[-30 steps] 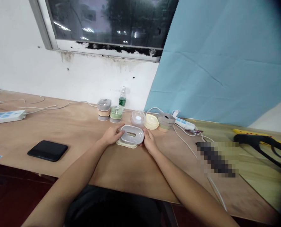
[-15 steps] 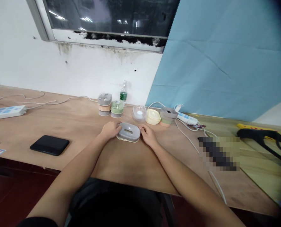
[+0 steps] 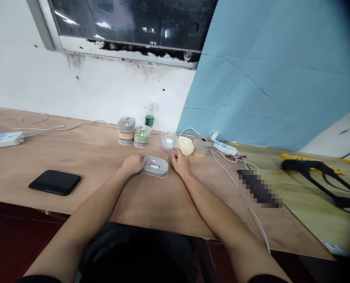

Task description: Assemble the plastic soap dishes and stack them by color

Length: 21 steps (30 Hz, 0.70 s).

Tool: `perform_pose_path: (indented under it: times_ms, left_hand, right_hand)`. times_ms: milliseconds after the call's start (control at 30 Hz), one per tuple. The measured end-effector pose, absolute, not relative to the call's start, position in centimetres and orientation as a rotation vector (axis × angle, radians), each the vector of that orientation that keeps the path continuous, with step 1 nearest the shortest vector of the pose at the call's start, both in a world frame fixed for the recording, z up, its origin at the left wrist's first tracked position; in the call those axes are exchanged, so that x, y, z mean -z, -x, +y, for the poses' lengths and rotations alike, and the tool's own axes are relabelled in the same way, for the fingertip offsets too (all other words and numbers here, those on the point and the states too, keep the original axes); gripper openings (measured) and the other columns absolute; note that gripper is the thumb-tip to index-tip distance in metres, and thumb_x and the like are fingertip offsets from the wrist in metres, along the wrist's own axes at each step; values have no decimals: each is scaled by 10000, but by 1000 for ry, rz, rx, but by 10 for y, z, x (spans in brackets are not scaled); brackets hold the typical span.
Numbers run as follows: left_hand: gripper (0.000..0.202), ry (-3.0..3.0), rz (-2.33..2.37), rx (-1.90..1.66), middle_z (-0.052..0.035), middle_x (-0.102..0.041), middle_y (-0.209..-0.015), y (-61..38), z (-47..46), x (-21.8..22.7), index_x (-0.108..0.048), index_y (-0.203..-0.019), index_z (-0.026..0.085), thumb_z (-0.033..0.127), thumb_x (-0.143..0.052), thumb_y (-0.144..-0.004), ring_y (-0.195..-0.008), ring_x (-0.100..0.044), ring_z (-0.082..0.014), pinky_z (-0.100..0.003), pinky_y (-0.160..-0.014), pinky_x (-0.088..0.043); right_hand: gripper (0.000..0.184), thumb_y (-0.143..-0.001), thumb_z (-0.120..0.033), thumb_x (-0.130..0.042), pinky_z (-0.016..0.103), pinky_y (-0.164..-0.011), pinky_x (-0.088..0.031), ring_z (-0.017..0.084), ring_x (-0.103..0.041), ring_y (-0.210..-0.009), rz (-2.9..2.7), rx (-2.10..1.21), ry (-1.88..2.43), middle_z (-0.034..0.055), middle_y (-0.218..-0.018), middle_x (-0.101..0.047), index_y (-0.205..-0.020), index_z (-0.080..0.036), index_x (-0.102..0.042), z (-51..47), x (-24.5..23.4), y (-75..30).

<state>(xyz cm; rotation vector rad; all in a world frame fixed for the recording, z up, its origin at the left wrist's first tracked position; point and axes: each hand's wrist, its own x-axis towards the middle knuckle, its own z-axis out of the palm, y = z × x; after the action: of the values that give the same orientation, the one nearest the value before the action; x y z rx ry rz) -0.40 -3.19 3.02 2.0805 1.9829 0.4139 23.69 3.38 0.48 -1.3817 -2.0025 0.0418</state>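
Observation:
A grey oval plastic frame (image 3: 161,169) with a slot in its middle lies on the table in front of me, a pale piece showing in the slot and a thin pale edge under its rim. My left hand (image 3: 133,164) grips its left end, fingers bent against the side. Just off its right end is my right hand (image 3: 180,163), thumb and forefinger slightly apart, with nothing visible between them. Its fingertips are close to the clear lids (image 3: 167,140). Beside these lie stacked pale yellow parts (image 3: 186,146) and a stack of grey frames (image 3: 203,143).
Stacked boxes with clear lids, one grey and orange (image 3: 126,131), one green (image 3: 141,135), stand by a bottle (image 3: 149,118). A black flat case (image 3: 54,182) lies left. Power strips (image 3: 225,148) and white cables run behind and right. A black and yellow tool (image 3: 316,173) lies far right.
My right hand has come away from the grey frame towards the clear lids. The slot now shows paler. My left hand stays on the frame, and the view has shifted slightly right.

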Motion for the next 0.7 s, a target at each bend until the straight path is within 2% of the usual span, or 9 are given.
perform_pose_path:
  times_ms: [133, 233, 333, 500, 600, 700]
  left_hand:
    - [352, -2068, 1953, -447, -67, -674, -1132, 4, -33, -31, -645, -1075, 231, 313, -376, -863, -1028, -616, -244, -307, -816, -462]
    - [354, -2069, 1937, -469, -60, -673, -1137, 4, -32, -30, -648, -1071, 239, 324, -376, -862, -1023, -617, -246, -307, -809, -462]
    - [360, -2060, 1939, -482, -65, -672, -1137, 5, -31, -28, -649, -1076, 234, 340, -379, -863, -1019, -617, -248, -304, -807, -461]
    - [355, -2060, 1936, -494, -67, -682, -1106, 5, -31, -27, -653, -1061, 236, 343, -380, -861, -1001, -623, -253, -307, -787, -463]
    - [344, -2046, 1945, -510, -64, -686, -1088, 4, -32, -28, -663, -1033, 238, 346, -385, -862, -980, -627, -244, -298, -770, -463]
    - [347, -2019, 1962, -516, -71, -698, -1045, 4, -33, -29, -683, -977, 234, 385, -388, -873, -958, -633, -243, -299, -765, -460]
  right_hand:
    - [457, -942, -325, -345, 330, -758, -448, 254, -629, -921, -2012, 56, 1453, 86, -1056, -691, -1379, -208, -411, 53, -7, -235]
    - [473, -952, -336, -325, 348, -783, -453, 260, -628, -945, -2072, 72, 1496, 92, -1104, -678, -1410, -228, -373, 63, -6, -234]
    - [427, -957, -351, -318, 348, -763, -451, 262, -637, -917, -2153, 83, 1510, 95, -1085, -682, -1351, -248, -448, 65, -5, -233]
    - [329, -954, -321, -332, 309, -724, -433, 231, -631, -900, -2091, 31, 1423, 84, -1048, -683, -1181, -218, -547, 61, -4, -235]
    - [305, -924, -361, -397, 291, -693, -423, 212, -625, -825, -1957, -22, 1349, 75, -936, -682, -1125, -185, -543, 58, -5, -236]
    - [344, -862, -449, -496, 279, -661, -420, 185, -597, -707, -1811, -106, 1245, 28, -775, -639, -1069, -176, -523, 50, -7, -238]
